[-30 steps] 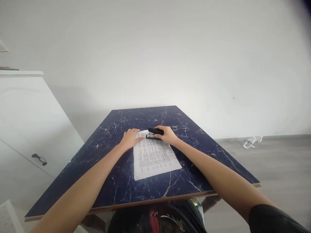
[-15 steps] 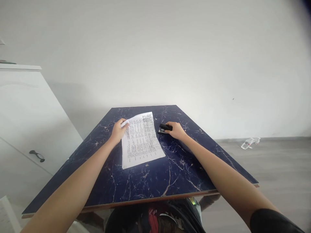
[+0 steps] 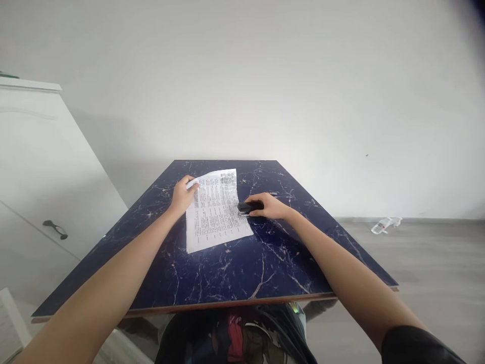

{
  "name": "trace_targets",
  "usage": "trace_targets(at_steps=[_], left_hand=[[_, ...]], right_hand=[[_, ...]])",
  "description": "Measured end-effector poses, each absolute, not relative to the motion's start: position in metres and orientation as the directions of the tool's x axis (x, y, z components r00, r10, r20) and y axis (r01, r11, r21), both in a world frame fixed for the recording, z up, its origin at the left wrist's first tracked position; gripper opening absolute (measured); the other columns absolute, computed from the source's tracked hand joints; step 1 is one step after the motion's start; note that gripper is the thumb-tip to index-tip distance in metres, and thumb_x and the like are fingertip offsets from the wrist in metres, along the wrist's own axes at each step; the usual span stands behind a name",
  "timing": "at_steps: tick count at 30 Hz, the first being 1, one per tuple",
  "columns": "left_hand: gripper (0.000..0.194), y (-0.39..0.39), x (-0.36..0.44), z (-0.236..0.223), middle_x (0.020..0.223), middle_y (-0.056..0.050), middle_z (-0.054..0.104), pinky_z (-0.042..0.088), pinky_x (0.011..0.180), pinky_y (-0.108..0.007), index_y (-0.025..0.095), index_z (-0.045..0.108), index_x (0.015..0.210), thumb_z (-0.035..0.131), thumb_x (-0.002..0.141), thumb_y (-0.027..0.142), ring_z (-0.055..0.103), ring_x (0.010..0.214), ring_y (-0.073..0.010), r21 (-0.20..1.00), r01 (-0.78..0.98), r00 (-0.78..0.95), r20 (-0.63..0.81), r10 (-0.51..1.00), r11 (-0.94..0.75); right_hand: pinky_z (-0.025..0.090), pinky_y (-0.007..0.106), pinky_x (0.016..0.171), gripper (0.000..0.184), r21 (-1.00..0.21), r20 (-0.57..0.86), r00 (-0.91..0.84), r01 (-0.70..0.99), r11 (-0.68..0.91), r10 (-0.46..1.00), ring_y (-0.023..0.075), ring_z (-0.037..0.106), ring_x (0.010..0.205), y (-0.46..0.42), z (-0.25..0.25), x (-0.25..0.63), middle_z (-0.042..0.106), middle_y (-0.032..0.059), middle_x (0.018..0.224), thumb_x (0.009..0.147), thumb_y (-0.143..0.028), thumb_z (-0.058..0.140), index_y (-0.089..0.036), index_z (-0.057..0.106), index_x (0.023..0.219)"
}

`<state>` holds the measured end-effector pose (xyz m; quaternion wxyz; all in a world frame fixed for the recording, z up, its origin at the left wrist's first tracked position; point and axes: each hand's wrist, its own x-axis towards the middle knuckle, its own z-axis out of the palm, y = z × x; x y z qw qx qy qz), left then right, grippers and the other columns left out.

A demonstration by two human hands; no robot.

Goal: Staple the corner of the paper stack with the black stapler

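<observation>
Biggest first: pale wall [image 3: 242, 76] fills the bkgd, w/ grey floor [image 3: 435, 268] at R. Dark blue tabletop [image 3: 223, 275], white-veined like marble, runs from the person up to the wall, brownish edge on the near side. White cabinet [image 3: 41, 162] stands L of it. Person's lap [image 3: 235, 333], dark clothing w/ a red patch, shows below the near edge; black sleeve [image 3: 413, 346] on R arm. Printed paper [image 3: 214, 215] is approx mid-tabletop, slightly L, far end raised & curved; can't tell how much of the near end touches down. White item [image 3: 385, 225] on floor nr wall, details too small to read. Left grip [image 3: 183, 194] is pinched closed on the paper's far L corner, thumb on top. Right grip [image 3: 270, 206] is wrapped round a black stapler [image 3: 248, 207], fingers & thumb closed on it; its front end overlaps the paper's R edge in view, can't tell if touching. Dark handle [image 3: 55, 229] on cabinet front. Small grey piece [image 3: 273, 194] on tabletop just beyond right grip. Tiny dark speck [image 3: 367, 155] on wall, R side.
</observation>
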<state>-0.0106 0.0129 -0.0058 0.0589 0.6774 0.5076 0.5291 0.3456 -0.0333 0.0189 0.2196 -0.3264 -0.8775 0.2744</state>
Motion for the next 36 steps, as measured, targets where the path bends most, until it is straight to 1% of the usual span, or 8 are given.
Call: trace_targets(at_steps=[6, 10, 13, 17, 21, 26, 30, 36], left_hand=[[0.011, 0.012, -0.016, -0.001, 0.087, -0.002, 0.069, 0.044, 0.075, -0.03, 0.021, 0.063, 0.09, 0.061, 0.086, 0.03, 0.063, 0.081, -0.0205, 0.621, 0.62, -0.098, 0.667, 0.739, -0.479], [0.012, 0.015, -0.024, 0.0, 0.087, -0.002, 0.07, 0.045, 0.075, -0.03, 0.02, 0.063, 0.091, 0.062, 0.085, 0.03, 0.062, 0.08, -0.0198, 0.63, 0.63, -0.137, 0.666, 0.734, -0.454], [0.013, 0.016, -0.029, 0.0, 0.088, -0.002, 0.07, 0.045, 0.076, -0.029, 0.02, 0.063, 0.091, 0.061, 0.086, 0.031, 0.062, 0.081, -0.0196, 0.625, 0.63, -0.141, 0.676, 0.723, -0.461], [0.013, 0.016, -0.032, -0.001, 0.088, -0.002, 0.069, 0.046, 0.076, -0.03, 0.02, 0.063, 0.09, 0.061, 0.085, 0.031, 0.062, 0.08, -0.0194, 0.638, 0.614, -0.15, 0.672, 0.726, -0.464], [0.015, 0.015, -0.03, 0.0, 0.089, -0.003, 0.07, 0.046, 0.077, -0.03, 0.02, 0.064, 0.091, 0.061, 0.085, 0.033, 0.061, 0.08, -0.02, 0.655, 0.616, -0.161, 0.648, 0.744, -0.437], [0.015, 0.013, -0.028, 0.001, 0.09, -0.004, 0.07, 0.046, 0.079, -0.031, 0.02, 0.064, 0.092, 0.062, 0.084, 0.032, 0.062, 0.081, -0.0205, 0.647, 0.626, -0.155, 0.65, 0.744, -0.435], [0.015, 0.014, -0.028, 0.0, 0.09, -0.004, 0.07, 0.046, 0.079, -0.031, 0.02, 0.065, 0.09, 0.062, 0.084, 0.032, 0.062, 0.082, -0.0209, 0.648, 0.629, -0.149, 0.642, 0.752, -0.429], [0.015, 0.016, -0.029, -0.003, 0.09, -0.004, 0.07, 0.047, 0.08, -0.031, 0.02, 0.065, 0.091, 0.062, 0.084, 0.033, 0.063, 0.082, -0.0208, 0.624, 0.621, -0.12, 0.674, 0.729, -0.474]], right_hand=[[0.05, 0.036, 0.084, 0.032, -0.635, 0.169, -0.749, 0.415, 0.652, 0.641, 0.0218, 0.066, 0.093, -0.039, 0.025, 0.344, 0.073, 0.0055, 0.106, 0.084, -0.03, 0.072, -0.021, 0.071, 0.114], [0.051, 0.037, 0.084, 0.036, -0.657, 0.159, -0.751, 0.404, 0.636, 0.641, 0.0239, 0.067, 0.095, -0.041, 0.027, 0.339, 0.073, 0.0075, 0.11, 0.09, -0.046, 0.067, -0.021, 0.071, 0.116], [0.049, 0.037, 0.092, 0.043, -0.648, 0.257, -0.64, 0.441, 0.62, 0.724, 0.0257, 0.066, 0.106, -0.042, 0.024, 0.332, 0.071, 0.0081, 0.118, 0.098, -0.055, 0.051, -0.022, 0.072, 0.116], [0.046, 0.037, 0.101, 0.052, -0.594, 0.411, -0.484, 0.501, 0.63, 0.773, 0.025, 0.063, 0.113, -0.045, 0.02, 0.323, 0.071, 0.0081, 0.119, 0.106, -0.051, 0.03, -0.02, 0.071, 0.117], [0.042, 0.039, 0.107, 0.051, -0.486, 0.466, -0.519, 0.527, 0.697, 0.717, 0.0252, 0.059, 0.121, -0.051, 0.021, 0.317, 0.067, 0.0088, 0.128, 0.108, -0.046, 0.026, -0.02, 0.067, 0.124], [0.041, 0.039, 0.107, 0.051, -0.335, 0.368, -0.622, 0.605, 0.723, 0.691, 0.0251, 0.056, 0.127, -0.057, 0.015, 0.308, 0.062, 0.0064, 0.138, 0.109, -0.043, 0.023, -0.024, 0.064, 0.13], [0.04, 0.042, 0.105, 0.048, -0.14, 0.32, -0.616, 0.721, 0.679, 0.72, 0.027, 0.051, 0.132, -0.061, 0.007, 0.297, 0.059, 0.0077, 0.142, 0.108, -0.036, 0.024, -0.023, 0.063, 0.132], [0.041, 0.046, 0.097, 0.042, 0.097, 0.294, -0.574, 0.814, 0.573, 0.764, 0.0318, 0.057, 0.116, -0.071, 0.002, 0.277, 0.064, 0.0168, 0.125, 0.105, -0.033, 0.031, -0.018, 0.068, 0.119]])
